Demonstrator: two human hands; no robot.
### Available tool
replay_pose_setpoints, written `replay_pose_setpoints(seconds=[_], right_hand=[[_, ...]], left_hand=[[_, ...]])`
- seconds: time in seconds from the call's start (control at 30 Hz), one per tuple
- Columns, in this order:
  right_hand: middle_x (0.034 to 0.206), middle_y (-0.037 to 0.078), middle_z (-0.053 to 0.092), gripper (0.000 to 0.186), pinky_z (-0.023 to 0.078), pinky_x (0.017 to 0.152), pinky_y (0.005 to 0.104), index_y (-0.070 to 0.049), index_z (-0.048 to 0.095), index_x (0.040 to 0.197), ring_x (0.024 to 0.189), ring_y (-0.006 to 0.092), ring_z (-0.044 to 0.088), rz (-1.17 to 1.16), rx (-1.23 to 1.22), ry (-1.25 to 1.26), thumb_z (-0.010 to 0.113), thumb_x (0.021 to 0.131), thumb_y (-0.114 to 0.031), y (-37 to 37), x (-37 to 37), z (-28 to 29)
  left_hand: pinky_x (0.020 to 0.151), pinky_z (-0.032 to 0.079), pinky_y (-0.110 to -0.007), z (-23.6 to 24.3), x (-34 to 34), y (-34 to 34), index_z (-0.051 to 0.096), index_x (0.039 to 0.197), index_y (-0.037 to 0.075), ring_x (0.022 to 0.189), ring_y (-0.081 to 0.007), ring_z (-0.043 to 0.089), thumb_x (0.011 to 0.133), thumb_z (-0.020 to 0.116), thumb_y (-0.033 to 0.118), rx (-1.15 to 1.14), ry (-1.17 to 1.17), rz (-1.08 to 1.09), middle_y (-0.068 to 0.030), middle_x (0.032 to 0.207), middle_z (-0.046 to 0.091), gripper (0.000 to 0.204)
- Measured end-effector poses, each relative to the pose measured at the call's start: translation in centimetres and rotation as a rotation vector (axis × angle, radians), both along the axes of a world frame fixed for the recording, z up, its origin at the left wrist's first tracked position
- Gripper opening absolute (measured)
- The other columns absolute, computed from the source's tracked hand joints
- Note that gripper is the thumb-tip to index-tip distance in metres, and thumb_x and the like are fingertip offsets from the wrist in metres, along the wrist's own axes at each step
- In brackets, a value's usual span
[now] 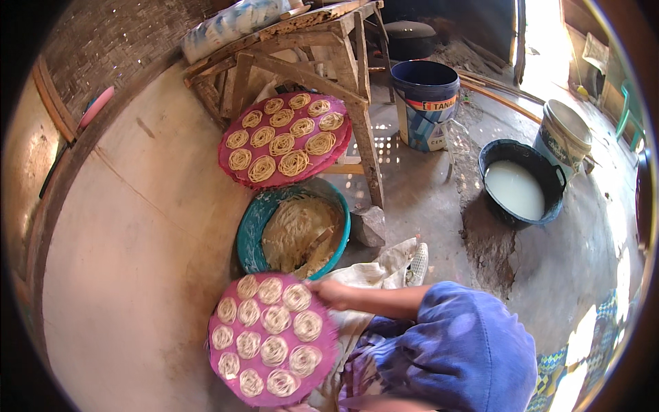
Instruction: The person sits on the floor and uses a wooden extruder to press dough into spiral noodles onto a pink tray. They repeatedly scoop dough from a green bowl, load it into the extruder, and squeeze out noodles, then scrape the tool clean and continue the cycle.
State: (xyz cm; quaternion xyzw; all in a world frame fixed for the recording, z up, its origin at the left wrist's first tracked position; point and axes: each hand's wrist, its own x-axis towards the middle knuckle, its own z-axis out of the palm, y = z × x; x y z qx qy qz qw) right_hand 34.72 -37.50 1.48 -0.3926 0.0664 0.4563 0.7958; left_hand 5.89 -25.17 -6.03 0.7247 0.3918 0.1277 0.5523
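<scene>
Head view shows a worn floor (576,257) and woven wall (127,51). The right hand (332,294) grips a pink tray (259,336); the left hand's (294,408) hold is unclear.

Single view, head-worn: left fisheye of side-by-side pair. Looks steeply down on floor (429,189), upright, unmirrored. Range close: pink disc (261,332) fills lower edge near lens; wooden stand (371,161) farther off. Straight edges bow toward dark rim.
</scene>
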Motion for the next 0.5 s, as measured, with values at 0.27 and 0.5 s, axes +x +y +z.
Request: replay_pose_setpoints(seconds=[0.27,0.5], right_hand=[[0.099,0.01,0.072,0.029,0.057,0.083,0.0387,-0.003,0.065,0.11,0.089,0.0203,0.069,-0.377,-0.198,-0.027,0.049,0.102,-0.025,-25.8,4.7,1.2],[0.102,0.016,0.069,0.03,0.058,0.082,0.0424,0.005,0.061,0.116,0.087,0.0252,0.07,-1.02,-0.168,-0.184,0.051,0.099,-0.019,-45.5,-1.3,2.9]], left_hand=[[0.083,0.052,-0.037,6.2,2.5,-4.1,0.063,0.118,0.003,0.095,-0.0265,0.068,0.098,0.052,0.013,0.231,-0.121,-0.504,-0.0186,0.103,0.069,0.025],[0.074,0.054,-0.033,9.1,10.3,-4.3,0.066,0.116,0.004,0.082,-0.025,0.069,0.099,0.055,0.013,0.233,-0.092,-0.895,-0.0127,0.097,0.072,0.023]])
